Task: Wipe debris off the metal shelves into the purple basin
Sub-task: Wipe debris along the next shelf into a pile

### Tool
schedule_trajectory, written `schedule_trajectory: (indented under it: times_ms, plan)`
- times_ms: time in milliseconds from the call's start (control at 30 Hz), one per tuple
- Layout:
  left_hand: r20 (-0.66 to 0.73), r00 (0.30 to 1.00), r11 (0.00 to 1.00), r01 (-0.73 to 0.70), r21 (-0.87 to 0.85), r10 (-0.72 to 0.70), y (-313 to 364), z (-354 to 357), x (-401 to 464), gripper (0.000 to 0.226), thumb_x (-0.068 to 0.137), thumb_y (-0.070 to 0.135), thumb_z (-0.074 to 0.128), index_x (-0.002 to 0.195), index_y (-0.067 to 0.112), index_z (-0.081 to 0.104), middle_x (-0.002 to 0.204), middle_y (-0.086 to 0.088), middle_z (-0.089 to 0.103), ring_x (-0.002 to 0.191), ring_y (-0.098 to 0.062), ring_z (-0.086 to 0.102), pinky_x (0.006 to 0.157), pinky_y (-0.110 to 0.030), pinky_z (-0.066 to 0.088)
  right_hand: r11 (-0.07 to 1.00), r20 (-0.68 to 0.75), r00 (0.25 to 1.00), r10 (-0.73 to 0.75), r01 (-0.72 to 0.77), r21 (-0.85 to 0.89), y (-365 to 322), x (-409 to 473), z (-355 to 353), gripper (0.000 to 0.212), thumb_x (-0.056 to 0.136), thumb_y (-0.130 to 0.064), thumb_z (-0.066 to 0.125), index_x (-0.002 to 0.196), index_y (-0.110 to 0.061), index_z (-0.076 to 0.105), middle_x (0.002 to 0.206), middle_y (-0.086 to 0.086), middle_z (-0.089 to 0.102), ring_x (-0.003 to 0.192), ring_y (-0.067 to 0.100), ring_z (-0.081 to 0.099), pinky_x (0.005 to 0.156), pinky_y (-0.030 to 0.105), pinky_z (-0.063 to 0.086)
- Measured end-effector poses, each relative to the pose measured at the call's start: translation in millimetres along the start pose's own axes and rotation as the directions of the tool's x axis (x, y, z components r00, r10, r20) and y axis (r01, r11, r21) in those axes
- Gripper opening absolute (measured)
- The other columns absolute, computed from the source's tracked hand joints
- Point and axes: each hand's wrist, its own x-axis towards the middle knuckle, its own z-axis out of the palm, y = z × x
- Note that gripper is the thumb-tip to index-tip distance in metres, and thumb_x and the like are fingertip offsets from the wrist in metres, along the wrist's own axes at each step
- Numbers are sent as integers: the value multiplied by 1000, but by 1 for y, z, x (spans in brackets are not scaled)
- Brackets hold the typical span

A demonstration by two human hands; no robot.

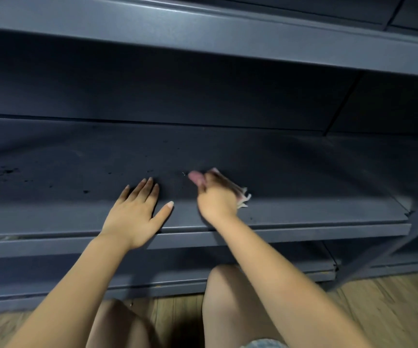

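A dark blue-grey metal shelf (291, 172) fills the view at chest height. Black specks of debris (7, 170) are scattered over its left part. My left hand (137, 212) lies flat on the shelf near the front edge, fingers straight and spread. To its right, my right hand (214, 194) grips a bunched pale pink cloth (242, 194) against the shelf surface; the hand is blurred. No purple basin is in view.
Another shelf (203, 28) hangs close above, and a lower one (278, 270) sits beneath. A shelf upright (379, 252) slants down at the right. Wooden floor (379, 302) shows below, with my knees (228, 310) close to the lower shelf.
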Motion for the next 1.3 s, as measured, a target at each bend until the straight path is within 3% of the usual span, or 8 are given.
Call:
schedule_trajectory:
  times_ms: [167, 300, 533, 633, 967, 1100, 1233, 1300]
  plan:
    - [-4, 1000, 1000, -3, 6, 3, -1, 1, -1, 109, 63, 65, -21, 153, 13, 15, 161, -1, 6, 148, -12, 0, 116, -29, -3, 976, 140, 985, -96, 66, 209, -17, 0, 8, 31, 101, -35, 28, 112, -24, 55, 117, -8, 62, 104, 18, 60, 85, 32, 45]
    - [-7, 1000, 1000, 3, -4, -3, -1, 0, -2, 110, 63, 65, -22, 153, 14, 14, 161, 0, 5, 147, -11, -1, 117, -29, -3, 978, 47, 991, -129, 119, 172, 39, 16, -30, 35, 101, -25, 29, 119, -35, 58, 126, -16, 59, 108, 15, 59, 90, 31, 47]
    - [-13, 1000, 1000, 6, -4, -6, 0, 1, -2, 110, 63, 66, -22, 153, 14, 14, 161, -1, 4, 148, -12, -1, 117, -29, -4, 919, -10, 927, 376, -374, -128, 182, 40, -105, 45, 99, -28, 21, 131, -48, 45, 143, 4, 42, 125, 36, 45, 104, 62, 30]
    - [-17, 1000, 1000, 7, -4, -7, 1, 2, -1, 110, 63, 66, -22, 153, 13, 14, 161, -1, 4, 148, -12, -1, 117, -30, -3, 869, -52, 878, 476, -479, -121, 215, 26, -109, 48, 97, -47, 16, 132, -38, 48, 140, 11, 44, 125, 38, 43, 106, 56, 29]
    - [-34, 999, 1000, 1, -19, -2, 2, 3, -3, 108, 66, 66, -19, 152, 13, 17, 161, -2, 7, 148, -13, 1, 117, -29, -2, 976, -62, 989, 133, -142, -168, 41, 7, -25, 52, 98, -51, 27, 101, -19, 67, 105, 6, 60, 93, 29, 62, 73, 35, 41]
    - [-43, 999, 999, -9, -33, 7, 1, 3, -3, 106, 68, 65, -18, 152, 12, 18, 161, -3, 10, 148, -13, 4, 117, -29, -1, 999, 116, 992, -42, 41, 16, -17, -3, 4, 39, 101, -33, 25, 121, -35, 58, 122, -1, 55, 112, 22, 52, 87, 31, 37]
    - [-40, 999, 999, -14, -48, 12, -4, 0, -9, 106, 67, 63, -21, 152, 11, 16, 161, -2, 10, 148, -12, 2, 117, -29, -4, 962, 187, 982, 35, -84, 260, -5, 4, -17, 33, 103, -31, 27, 123, -24, 52, 127, 1, 58, 104, 19, 57, 85, 28, 39]
    - [-52, 999, 999, -11, -30, 10, -12, -1, -17, 111, 67, 68, -23, 152, 11, 17, 161, -2, 10, 148, -12, 2, 116, -29, -5, 950, 155, 970, 188, -220, 222, 27, 13, -33, 35, 102, -37, 25, 124, -24, 50, 129, 5, 55, 111, 27, 56, 97, 44, 40]
